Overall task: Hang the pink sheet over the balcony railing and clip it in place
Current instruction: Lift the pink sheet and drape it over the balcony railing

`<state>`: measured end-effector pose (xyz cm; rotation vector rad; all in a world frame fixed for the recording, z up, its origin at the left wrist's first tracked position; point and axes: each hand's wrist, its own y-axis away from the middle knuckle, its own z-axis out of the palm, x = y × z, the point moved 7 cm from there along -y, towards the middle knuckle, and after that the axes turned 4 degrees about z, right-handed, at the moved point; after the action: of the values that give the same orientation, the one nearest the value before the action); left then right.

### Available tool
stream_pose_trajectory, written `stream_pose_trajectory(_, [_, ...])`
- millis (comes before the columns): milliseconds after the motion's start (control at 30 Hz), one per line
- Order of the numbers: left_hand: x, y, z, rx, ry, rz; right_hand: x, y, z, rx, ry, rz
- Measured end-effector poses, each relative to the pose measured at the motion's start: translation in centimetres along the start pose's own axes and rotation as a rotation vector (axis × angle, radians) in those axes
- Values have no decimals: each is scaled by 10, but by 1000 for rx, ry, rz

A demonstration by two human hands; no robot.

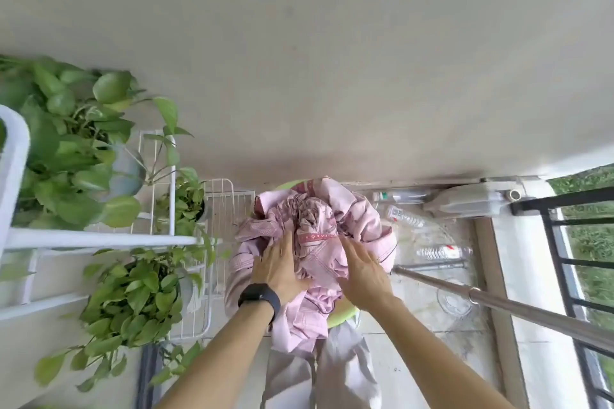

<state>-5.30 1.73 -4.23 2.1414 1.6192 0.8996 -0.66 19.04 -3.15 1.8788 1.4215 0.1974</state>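
The pink sheet (319, 226) lies bunched in a heap that overflows a light green basin (342, 315) on the balcony floor below me. My left hand (280, 264), with a dark band on its wrist, lies flat on the left side of the heap, fingers spread. My right hand (363, 271) rests on the right side of the heap in the same way, fingers apart. Neither hand has closed around the cloth. The black balcony railing (561, 262) runs along the right edge. No clips are in sight.
A white wire rack (172, 196) with leafy potted plants (66, 149) fills the left. A metal pole (498, 302) slants from the lower right toward the basin. Empty plastic bottles (442, 252) and a jug (465, 202) lie along the wall on the right.
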Motion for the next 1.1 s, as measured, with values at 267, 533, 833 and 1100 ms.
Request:
stream_pose_trajectory(267, [5,-27,30,28,303,6,9,-76,33,-67,9,-36])
stream_pose_trajectory(533, [17,4,-107,191,890,-77,-15,2,-109,205,-431,12])
stream_pose_trajectory(833, [72,90,-250,-218,95,81,-68,141,-285,520,-410,-140])
stream_pose_trajectory(1100, [95,152,-367,116,846,273,-87,217,-293,376,-172,-146])
